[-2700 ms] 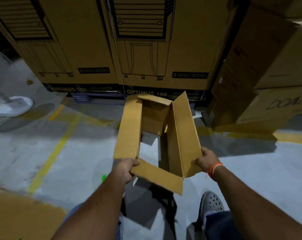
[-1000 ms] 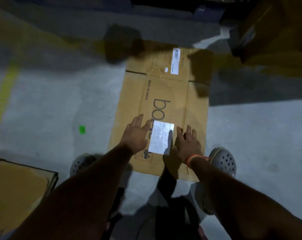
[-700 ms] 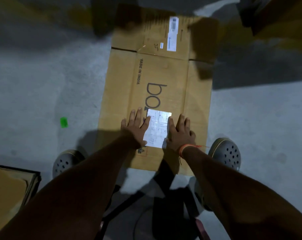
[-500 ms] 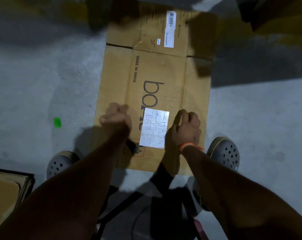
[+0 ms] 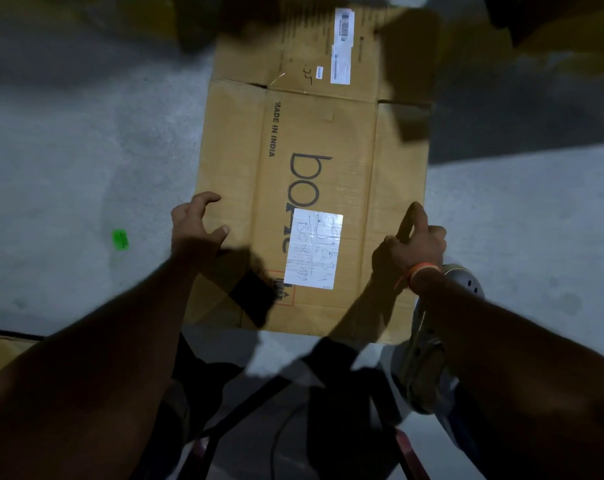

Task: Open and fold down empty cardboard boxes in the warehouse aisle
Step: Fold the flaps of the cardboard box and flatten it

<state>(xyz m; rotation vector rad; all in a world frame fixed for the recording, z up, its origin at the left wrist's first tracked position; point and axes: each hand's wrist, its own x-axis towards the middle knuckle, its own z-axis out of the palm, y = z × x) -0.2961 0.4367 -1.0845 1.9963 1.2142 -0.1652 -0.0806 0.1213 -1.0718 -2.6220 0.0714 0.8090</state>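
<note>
Grey concrete floor (image 5: pixel 68 174) fills the view, lit in patches and crossed by dark shadows. Flat on it lies the flattened cardboard box (image 5: pixel 314 140), long axis running away from the person, its far flaps reaching into shadow at the top edge. Printed along it are "MADE IN INDIA" and large dark lettering, partly covered by a white handwritten label (image 5: pixel 313 249) near the person; a barcode sticker (image 5: pixel 342 46) sits on the far flap.

At the box's left edge, the left hand (image 5: pixel 195 226) has its fingers curled over the cardboard rim, thumb on the top face. On the right edge, the right hand (image 5: pixel 411 242) grips the rim with curled fingers, an orange wristband (image 5: pixel 420 271) just behind it.

A small green scrap (image 5: pixel 120 240) lies on the floor, well left of the box. A grey perforated clog (image 5: pixel 461 282) shows just beside the right wrist, partly hidden by the forearm. More brown cardboard (image 5: pixel 2 355) peeks in at the lower left, behind the left forearm.
</note>
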